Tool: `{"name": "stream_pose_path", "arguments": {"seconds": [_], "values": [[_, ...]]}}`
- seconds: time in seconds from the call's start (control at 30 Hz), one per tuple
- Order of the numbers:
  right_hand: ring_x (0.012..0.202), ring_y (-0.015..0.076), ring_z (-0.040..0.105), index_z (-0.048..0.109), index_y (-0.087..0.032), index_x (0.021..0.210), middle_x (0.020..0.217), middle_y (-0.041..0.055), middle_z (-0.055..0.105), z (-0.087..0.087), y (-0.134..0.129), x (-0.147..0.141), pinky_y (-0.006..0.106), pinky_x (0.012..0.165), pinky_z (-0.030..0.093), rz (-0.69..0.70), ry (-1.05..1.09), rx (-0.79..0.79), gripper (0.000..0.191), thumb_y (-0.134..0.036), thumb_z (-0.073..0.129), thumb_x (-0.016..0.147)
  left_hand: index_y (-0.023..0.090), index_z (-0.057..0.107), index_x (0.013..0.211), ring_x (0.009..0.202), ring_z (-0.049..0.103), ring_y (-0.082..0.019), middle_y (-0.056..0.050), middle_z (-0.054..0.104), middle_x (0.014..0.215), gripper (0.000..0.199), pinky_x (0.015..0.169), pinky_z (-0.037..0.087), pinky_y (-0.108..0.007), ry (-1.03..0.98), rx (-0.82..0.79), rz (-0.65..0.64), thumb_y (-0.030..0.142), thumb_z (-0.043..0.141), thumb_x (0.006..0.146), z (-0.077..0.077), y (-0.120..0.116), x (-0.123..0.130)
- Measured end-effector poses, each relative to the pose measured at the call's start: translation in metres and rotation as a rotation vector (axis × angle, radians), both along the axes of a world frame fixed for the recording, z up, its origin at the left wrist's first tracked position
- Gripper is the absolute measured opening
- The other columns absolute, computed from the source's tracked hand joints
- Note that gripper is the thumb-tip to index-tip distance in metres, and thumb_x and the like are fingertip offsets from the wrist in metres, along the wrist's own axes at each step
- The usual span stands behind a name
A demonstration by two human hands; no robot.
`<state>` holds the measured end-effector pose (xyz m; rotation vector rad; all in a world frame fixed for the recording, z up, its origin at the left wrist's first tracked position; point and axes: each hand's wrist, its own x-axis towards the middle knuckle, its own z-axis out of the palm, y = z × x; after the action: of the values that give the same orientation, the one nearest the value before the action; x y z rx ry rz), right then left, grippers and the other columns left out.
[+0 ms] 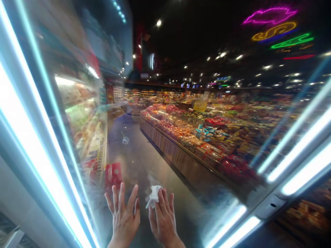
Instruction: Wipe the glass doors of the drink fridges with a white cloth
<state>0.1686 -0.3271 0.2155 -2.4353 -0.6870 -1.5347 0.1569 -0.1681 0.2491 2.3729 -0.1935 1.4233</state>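
My left hand (124, 214) is raised at the bottom centre, its fingers spread and stretched out with nothing in them. It appears to lie flat on a clear glass pane (191, 203), which carries hazy smears and reflections. Just to its right, my right hand (164, 217) presses a crumpled white tissue (154, 196) under its fingers, also against the pane. Part of the tissue is hidden behind the fingers. Both palms face away from me.
Bright light tubes (38, 144) run along the left, and more tubes (305, 175) line a frame at the right. Beyond the glass, an aisle floor (155, 162) passes a long wooden bin (170, 144) of packaged goods. Refrigerated shelves (88, 137) stand left.
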Motion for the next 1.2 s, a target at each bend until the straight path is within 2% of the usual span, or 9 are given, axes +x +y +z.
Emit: {"name": "stream_pose_path", "arguments": {"seconds": [0.17,0.27,0.37,0.53,0.7,0.87,1.0,1.1,1.2], "values": [[0.16,0.0262,0.023,0.067,-0.015,0.122,0.166,0.0106,0.04,0.01,-0.008,0.002,0.051,0.133,0.013,0.056,-0.002,-0.038,0.031,-0.012,0.054,0.094,0.046,0.031,0.158,0.163,0.007,-0.032,0.002,0.01,0.176,0.087,0.133,0.004,-0.062,0.0,-0.032,-0.032,0.019,0.073,0.087,0.003,-0.014,0.0],[0.16,0.0278,0.022,0.066,-0.013,0.123,0.168,0.0126,0.036,0.017,-0.019,0.002,0.053,0.133,0.013,0.017,-0.006,0.019,0.032,-0.01,0.055,0.094,0.046,0.032,0.157,0.163,0.007,-0.032,0.003,0.011,0.176,0.085,0.133,0.004,-0.062,-0.008,-0.022,-0.046,0.019,0.072,0.088,0.005,-0.026,0.001],[0.16,0.0282,0.023,0.065,-0.012,0.125,0.17,0.012,0.032,0.024,-0.033,0.003,0.052,0.133,0.013,0.05,0.007,-0.03,0.032,-0.011,0.053,0.095,0.047,0.031,0.158,0.163,0.007,-0.032,0.003,0.01,0.176,0.086,0.133,0.004,-0.061,-0.016,-0.002,-0.048,0.021,0.073,0.087,0.007,-0.039,0.004],[0.161,0.0332,0.018,0.062,-0.008,0.126,0.173,0.018,0.018,0.033,-0.064,0.008,0.056,0.132,0.012,-0.046,-0.058,0.108,0.033,-0.011,0.057,0.093,0.047,0.032,0.157,0.163,0.009,-0.032,0.003,0.012,0.176,0.088,0.133,0.005,-0.061,-0.03,0.047,-0.074,0.02,0.075,0.085,0.011,-0.065,0.012],[0.158,0.0312,0.028,0.065,-0.013,0.123,0.17,0.0142,0.03,0.033,-0.097,0.012,0.056,0.132,0.017,0.01,-0.014,0.009,0.03,-0.012,0.056,0.094,0.048,0.03,0.157,0.163,0.007,-0.032,0.004,0.009,0.176,0.089,0.132,0.001,-0.064,-0.045,0.054,-0.1,0.022,0.075,0.085,0.017,-0.096,0.019],[0.159,0.0353,0.024,0.059,-0.012,0.134,0.17,0.0183,0.027,0.033,-0.131,0.019,0.065,0.127,0.027,-0.089,-0.073,0.16,0.04,-0.012,0.057,0.094,0.048,0.032,0.157,0.163,0.007,-0.029,0.005,0.011,0.176,0.085,0.133,0.001,-0.061,-0.072,0.061,-0.116,0.018,0.071,0.088,0.023,-0.13,0.023],[0.158,0.0324,0.029,0.061,-0.016,0.132,0.17,0.0137,0.03,0.035,-0.158,0.02,0.063,0.129,0.026,-0.035,-0.041,0.057,0.037,-0.012,0.055,0.095,0.047,0.035,0.157,0.164,0.006,-0.029,0.006,0.013,0.175,0.083,0.133,-0.002,-0.059,-0.064,0.084,-0.177,0.023,0.073,0.087,0.023,-0.155,0.024],[0.16,0.035,0.022,0.047,-0.011,0.149,0.172,0.0175,0.022,0.037,-0.177,0.021,0.066,0.127,0.027,-0.129,-0.093,0.171,0.054,-0.013,0.056,0.096,0.046,0.036,0.156,0.163,0.008,-0.029,0.006,0.015,0.175,0.081,0.132,-0.001,-0.061,-0.085,0.09,-0.18,0.021,0.072,0.087,0.022,-0.172,0.025],[0.159,0.0375,0.022,0.03,-0.009,0.161,0.171,0.0207,0.022,0.039,-0.189,0.019,0.068,0.122,0.035,-0.162,-0.081,0.233,0.068,-0.016,0.053,0.097,0.047,0.036,0.156,0.163,0.009,-0.031,0.006,0.015,0.175,0.082,0.132,-0.001,-0.063,-0.09,0.101,-0.187,0.02,0.072,0.087,0.021,-0.186,0.026]]}}
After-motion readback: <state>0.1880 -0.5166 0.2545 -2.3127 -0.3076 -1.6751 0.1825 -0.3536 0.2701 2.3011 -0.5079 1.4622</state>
